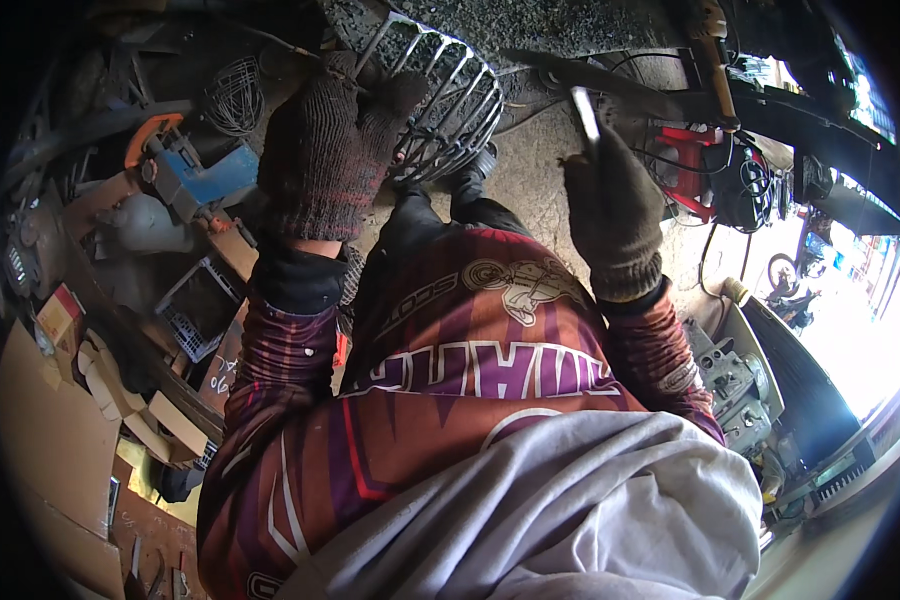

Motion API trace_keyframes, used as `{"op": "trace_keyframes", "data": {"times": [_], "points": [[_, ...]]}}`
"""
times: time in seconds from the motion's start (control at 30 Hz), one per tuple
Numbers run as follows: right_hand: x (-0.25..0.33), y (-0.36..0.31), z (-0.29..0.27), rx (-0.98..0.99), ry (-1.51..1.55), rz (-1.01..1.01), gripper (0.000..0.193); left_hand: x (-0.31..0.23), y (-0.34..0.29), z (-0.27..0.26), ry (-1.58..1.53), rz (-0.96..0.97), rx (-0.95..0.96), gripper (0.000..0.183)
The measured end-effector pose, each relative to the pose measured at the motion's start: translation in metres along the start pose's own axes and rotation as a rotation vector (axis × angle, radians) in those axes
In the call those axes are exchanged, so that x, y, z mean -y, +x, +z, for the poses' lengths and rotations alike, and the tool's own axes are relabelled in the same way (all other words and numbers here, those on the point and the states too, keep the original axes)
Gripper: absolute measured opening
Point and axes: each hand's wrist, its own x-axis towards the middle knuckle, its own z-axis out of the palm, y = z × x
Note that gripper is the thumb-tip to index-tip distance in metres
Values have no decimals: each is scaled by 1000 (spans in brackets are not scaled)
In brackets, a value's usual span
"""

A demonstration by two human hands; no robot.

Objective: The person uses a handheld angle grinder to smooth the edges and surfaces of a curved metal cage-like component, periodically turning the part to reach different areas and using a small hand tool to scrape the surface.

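Note:
My left hand, in a dark knitted glove with reddish cuff stripes, is closed at the left side of a curved metal grate. The grate has several parallel ribs joined by a bent rim, and it hangs above the ground in front of my legs. The glove hides where the fingers meet the metal. My right hand, gloved in dark knit, is closed around a short, pale, narrow strip that sticks up past the fingers. A gap of floor separates the strip from the grate.
Black granular material lies ahead. At left stand a blue metal tool, a coil of wire, a crate and cardboard. A red stool-like frame, cables and a grey machine part are at right.

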Motion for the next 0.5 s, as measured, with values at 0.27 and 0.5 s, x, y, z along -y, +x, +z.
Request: {"op": "trace_keyframes", "data": {"times": [0.27, 0.5], "points": [[-5, -5, 15, -25, 158, 56, 38, 20, -1, 12, 23, 151, -85, 30], [-33, -20, 17, -61, 720, 565, 35, 46, -8, 12, -519, -152, -31, 26]]}}
